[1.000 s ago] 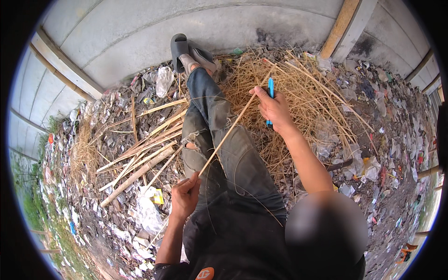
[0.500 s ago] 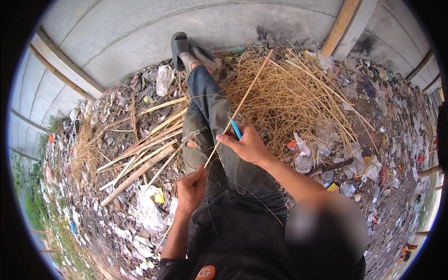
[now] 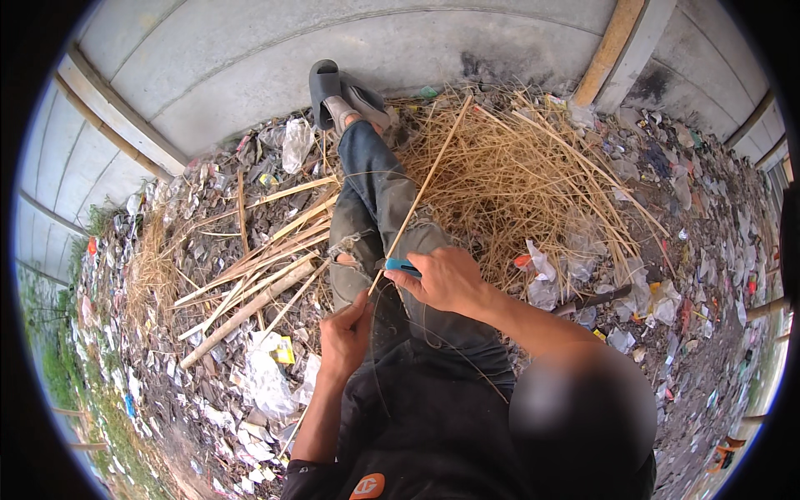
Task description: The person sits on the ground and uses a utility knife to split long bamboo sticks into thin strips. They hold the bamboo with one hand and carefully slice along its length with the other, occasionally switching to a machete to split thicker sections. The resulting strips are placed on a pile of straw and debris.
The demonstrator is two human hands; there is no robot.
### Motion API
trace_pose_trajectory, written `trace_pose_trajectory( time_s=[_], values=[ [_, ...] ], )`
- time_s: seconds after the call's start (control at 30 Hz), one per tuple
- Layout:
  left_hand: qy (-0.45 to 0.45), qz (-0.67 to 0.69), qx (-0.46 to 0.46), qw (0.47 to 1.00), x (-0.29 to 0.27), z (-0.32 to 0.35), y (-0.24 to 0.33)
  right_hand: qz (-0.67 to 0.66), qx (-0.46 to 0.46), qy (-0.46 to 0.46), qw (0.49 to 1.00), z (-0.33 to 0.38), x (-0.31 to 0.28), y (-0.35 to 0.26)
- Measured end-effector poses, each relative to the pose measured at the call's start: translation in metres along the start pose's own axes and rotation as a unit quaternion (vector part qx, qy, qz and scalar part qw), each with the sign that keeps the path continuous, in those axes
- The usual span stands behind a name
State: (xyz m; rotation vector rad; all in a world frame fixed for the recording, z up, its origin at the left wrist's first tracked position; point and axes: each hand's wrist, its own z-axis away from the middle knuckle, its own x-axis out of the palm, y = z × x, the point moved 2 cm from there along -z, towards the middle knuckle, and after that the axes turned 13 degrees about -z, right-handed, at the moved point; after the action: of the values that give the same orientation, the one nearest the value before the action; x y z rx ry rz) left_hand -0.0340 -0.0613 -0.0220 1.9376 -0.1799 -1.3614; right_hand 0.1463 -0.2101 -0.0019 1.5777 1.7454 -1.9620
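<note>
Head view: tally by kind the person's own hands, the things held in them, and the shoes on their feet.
Bare hands: 2, the left hand and the right hand
Long, thin, straw-coloured strip, in the left: 1
Slim blue hand tool, in the right: 1
Grey slip-on shoes: 2
Total: 6

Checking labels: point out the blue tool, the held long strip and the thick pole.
Blue tool point(image 3: 402, 267), head view: middle of its blue body.
Long strip point(image 3: 422, 188), head view: middle of its length.
Thick pole point(image 3: 247, 316), head view: middle of its length.
</note>
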Motion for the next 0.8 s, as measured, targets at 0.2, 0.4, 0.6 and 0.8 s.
trace_pose_trajectory(
  time_s=[0.2, 0.4, 0.6, 0.8],
  values=[
    [-0.017, -0.080, 0.044, 0.996, -0.021, 0.014, -0.011, 0.000, 0.171, 0.121, 0.978, -0.041, -0.089, 0.084],
    [-0.014, -0.076, 0.058, 0.995, -0.003, 0.006, 0.001, 0.008, -0.038, -0.057, 0.998, 0.015, -0.003, -0.010],
    [0.014, -0.084, 0.050, 0.995, -0.007, 0.022, -0.013, 0.000, 0.039, 0.100, 0.994, -0.021, -0.058, 0.036],
    [0.030, -0.038, 0.015, 0.999, 0.006, 0.016, -0.005, 0.013, 0.003, -0.051, 0.999, 0.019, -0.028, -0.009]
  ],
)
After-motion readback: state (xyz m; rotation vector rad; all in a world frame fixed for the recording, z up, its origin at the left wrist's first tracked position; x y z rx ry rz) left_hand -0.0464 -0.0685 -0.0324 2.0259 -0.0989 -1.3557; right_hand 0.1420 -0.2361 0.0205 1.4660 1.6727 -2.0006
